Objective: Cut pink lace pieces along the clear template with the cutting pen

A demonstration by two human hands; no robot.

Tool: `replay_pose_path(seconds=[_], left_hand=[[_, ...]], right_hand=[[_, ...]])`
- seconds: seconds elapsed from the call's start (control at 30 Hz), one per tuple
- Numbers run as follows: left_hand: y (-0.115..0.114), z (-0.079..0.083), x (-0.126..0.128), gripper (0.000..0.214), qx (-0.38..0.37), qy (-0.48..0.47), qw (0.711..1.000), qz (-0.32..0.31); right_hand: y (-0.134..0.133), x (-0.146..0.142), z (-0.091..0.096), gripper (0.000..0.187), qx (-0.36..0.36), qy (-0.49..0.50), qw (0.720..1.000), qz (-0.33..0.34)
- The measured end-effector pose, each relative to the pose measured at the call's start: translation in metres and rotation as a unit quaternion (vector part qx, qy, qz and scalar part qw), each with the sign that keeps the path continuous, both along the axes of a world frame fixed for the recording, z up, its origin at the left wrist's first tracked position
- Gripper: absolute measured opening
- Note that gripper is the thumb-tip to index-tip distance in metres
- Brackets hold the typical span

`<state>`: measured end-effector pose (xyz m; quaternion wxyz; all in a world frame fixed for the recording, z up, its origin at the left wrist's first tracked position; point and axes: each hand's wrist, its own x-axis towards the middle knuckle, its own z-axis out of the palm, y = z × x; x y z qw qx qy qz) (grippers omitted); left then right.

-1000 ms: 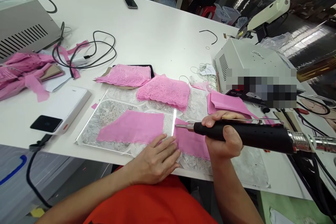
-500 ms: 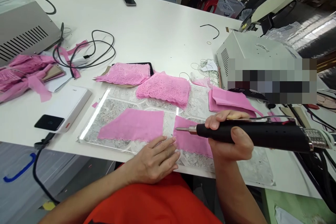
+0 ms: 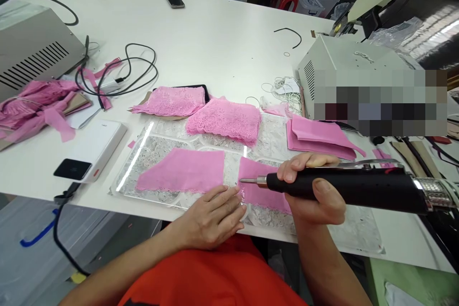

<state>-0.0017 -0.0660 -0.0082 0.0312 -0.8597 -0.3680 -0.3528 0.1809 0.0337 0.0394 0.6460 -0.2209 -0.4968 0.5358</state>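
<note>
My right hand (image 3: 312, 190) is wrapped round a black cutting tool (image 3: 344, 187) with a metal tip that points left over a pink fabric piece (image 3: 258, 184). My left hand (image 3: 213, 215) lies flat, fingers stretched out, on the clear template plate (image 3: 143, 153) at the table's near edge, its fingertips close to the tool tip. A second pink fabric piece (image 3: 182, 171) lies on the plate to the left. Two pink lace pieces (image 3: 224, 119) lie just behind the plate.
A stack of folded pink fabric (image 3: 317, 135) sits to the right. A white machine box (image 3: 344, 67) stands at the right, a grey one (image 3: 32, 52) at the far left. A white device (image 3: 93, 146), black cables (image 3: 125, 69), rubber bands (image 3: 283, 88) and a phone (image 3: 174, 0) lie about.
The view has shifted slightly. My right hand and the tool have sunk a little toward the fabric. My left hand stays flat in the same place.
</note>
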Motion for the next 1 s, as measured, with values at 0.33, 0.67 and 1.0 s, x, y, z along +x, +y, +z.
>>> replay_pose_path(seconds=[0.33,0.67,1.0], left_hand=[[0.000,0.000,-0.001,0.022,-0.006,-0.004,1.000,-0.001],[-0.005,0.005,-0.006,0.021,0.016,-0.014,0.999,0.024],[0.002,0.005,-0.008,0.026,-0.015,0.045,0.999,0.004]], right_hand=[[-0.001,-0.002,0.000,0.012,0.018,-0.018,1.000,0.014],[-0.001,0.019,0.015,0.015,0.003,0.017,0.997,-0.074],[-0.001,0.111,0.006,0.016,-0.010,0.033,0.947,-0.320]])
